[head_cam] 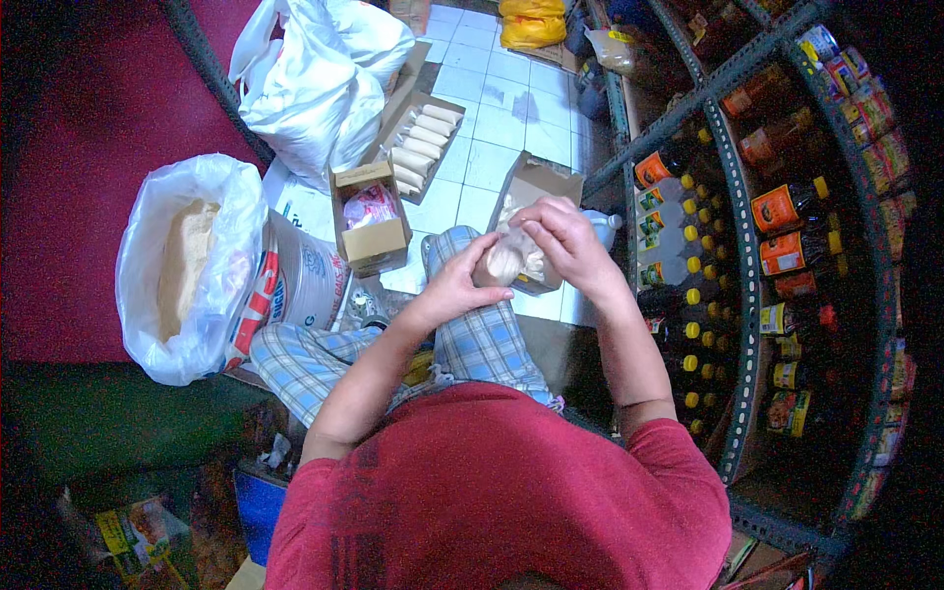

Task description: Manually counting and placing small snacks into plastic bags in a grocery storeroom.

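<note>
My left hand [466, 284] holds a small clear plastic bag [503, 262] filled with pale brown sugar, above my right knee. The fingers of my right hand [553, 234] pinch the gathered top of that bag. Just beyond and below the hands is a cardboard box [544, 193] with pale filled bags in it. To the left, a sugar sack [304, 273] stands with a plastic liner [140, 273] folded open, and loose sugar [193, 251] shows inside. A small carton [372, 243] holds pink and white plastic packaging [370, 205]. Behind it, several filled tubular bags [420, 140] lie side by side in a shallow cardboard tray [442, 173].
Metal shelving [719, 147] at the right holds bottles with yellow caps [691, 296] and canned goods [872, 110]. White plastic bags [317, 88] stand at the upper left, a yellow bag [532, 23] on the far tiled floor [487, 122]. A blue container [259, 509] is at the lower left.
</note>
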Demonstrator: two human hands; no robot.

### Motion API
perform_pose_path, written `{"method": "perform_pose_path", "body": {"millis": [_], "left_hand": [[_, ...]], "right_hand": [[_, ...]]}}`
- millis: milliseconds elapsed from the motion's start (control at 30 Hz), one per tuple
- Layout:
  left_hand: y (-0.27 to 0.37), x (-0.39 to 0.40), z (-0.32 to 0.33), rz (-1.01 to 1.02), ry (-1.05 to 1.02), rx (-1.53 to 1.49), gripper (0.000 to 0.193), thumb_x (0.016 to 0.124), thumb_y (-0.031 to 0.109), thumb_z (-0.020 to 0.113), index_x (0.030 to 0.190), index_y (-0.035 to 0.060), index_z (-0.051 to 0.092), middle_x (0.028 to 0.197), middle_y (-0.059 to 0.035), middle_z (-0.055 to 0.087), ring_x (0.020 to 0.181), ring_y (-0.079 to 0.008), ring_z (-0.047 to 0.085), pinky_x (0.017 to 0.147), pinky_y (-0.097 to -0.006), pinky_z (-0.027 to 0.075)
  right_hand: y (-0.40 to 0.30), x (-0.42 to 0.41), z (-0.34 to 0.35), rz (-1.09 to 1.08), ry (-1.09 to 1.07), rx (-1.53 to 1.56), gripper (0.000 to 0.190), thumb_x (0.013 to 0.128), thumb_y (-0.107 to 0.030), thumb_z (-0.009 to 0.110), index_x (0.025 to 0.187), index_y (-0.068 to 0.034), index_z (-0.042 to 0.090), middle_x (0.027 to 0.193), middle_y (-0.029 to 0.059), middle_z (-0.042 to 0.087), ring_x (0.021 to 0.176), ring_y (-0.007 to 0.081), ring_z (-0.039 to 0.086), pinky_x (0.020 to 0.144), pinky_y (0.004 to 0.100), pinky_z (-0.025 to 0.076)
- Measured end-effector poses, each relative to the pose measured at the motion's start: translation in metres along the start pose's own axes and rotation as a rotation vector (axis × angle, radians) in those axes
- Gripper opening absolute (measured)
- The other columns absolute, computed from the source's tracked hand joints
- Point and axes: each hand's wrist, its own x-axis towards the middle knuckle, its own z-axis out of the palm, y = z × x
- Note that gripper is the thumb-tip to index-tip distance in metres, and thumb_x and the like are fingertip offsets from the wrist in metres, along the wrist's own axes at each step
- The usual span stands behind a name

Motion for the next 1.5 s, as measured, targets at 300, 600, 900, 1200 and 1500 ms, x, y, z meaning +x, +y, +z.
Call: {"method": "perform_pose_path", "body": {"millis": [300, 600, 900, 1200, 1500], "left_hand": [[0.007, 0.004, 0.004, -0.019, 0.108, 0.049, 0.08, 0.064, 0.022, 0.079, 0.129, 0.0035, 0.037, 0.119, -0.0147, 0.048, 0.111, -0.023, 0.047, 0.094, -0.033, 0.037], [0.044, 0.027, -0.018, 0.083, -0.112, 0.024, 0.05, 0.068, 0.013, 0.07, 0.113, 0.0008, 0.053, 0.11, -0.0123, 0.054, 0.106, -0.0196, 0.05, 0.09, -0.031, 0.04], [0.037, 0.023, -0.011, 0.07, 0.019, -0.067, 0.016, 0.08, 0.01, 0.057, 0.092, 0.0004, 0.062, 0.1, -0.0081, 0.057, 0.097, -0.0159, 0.052, 0.085, -0.0281, 0.04], [0.03, 0.019, -0.019, 0.1, 0.061, -0.034, 0.018, 0.083, 0.01, 0.047, 0.087, 0.0025, 0.063, 0.099, -0.0092, 0.054, 0.097, -0.0184, 0.049, 0.086, -0.0296, 0.038], [0.033, 0.012, -0.024, 0.006, -0.02, -0.168, 0.021, 0.083, 0.011, 0.043, 0.085, 0.0024, 0.061, 0.095, -0.007, 0.055, 0.089, -0.0166, 0.052, 0.081, -0.0287, 0.04]], "right_hand": [[-0.012, 0.01, -0.012, -0.082, -0.068, -0.182, 0.012, 0.075, -0.014, 0.062, 0.082, -0.005, 0.059, 0.072, 0.0062, 0.052, 0.072, 0.0243, 0.051, 0.074, 0.034, 0.036], [-0.019, 0.019, -0.007, -0.242, -0.207, -0.142, 0.011, 0.076, -0.015, 0.06, 0.086, -0.012, 0.063, 0.072, 0.004, 0.053, 0.072, 0.0218, 0.053, 0.073, 0.0335, 0.037], [0.005, 0.003, 0.014, 0.117, 0.031, 0.256, 0.011, 0.081, -0.011, 0.056, 0.088, -0.004, 0.062, 0.079, 0.0078, 0.062, 0.074, 0.0201, 0.058, 0.072, 0.0309, 0.042], [0.029, -0.005, 0.038, 0.511, 0.15, 0.731, 0.015, 0.088, -0.011, 0.051, 0.092, 0.001, 0.059, 0.083, 0.0024, 0.06, 0.079, 0.0061, 0.053, 0.071, 0.0228, 0.043], [-0.004, 0.013, 0.023, 0.34, -0.043, 0.492, 0.014, 0.086, -0.009, 0.051, 0.087, 0.001, 0.06, 0.07, 0.0043, 0.06, 0.064, 0.0089, 0.056, 0.061, 0.0245, 0.046]]}}
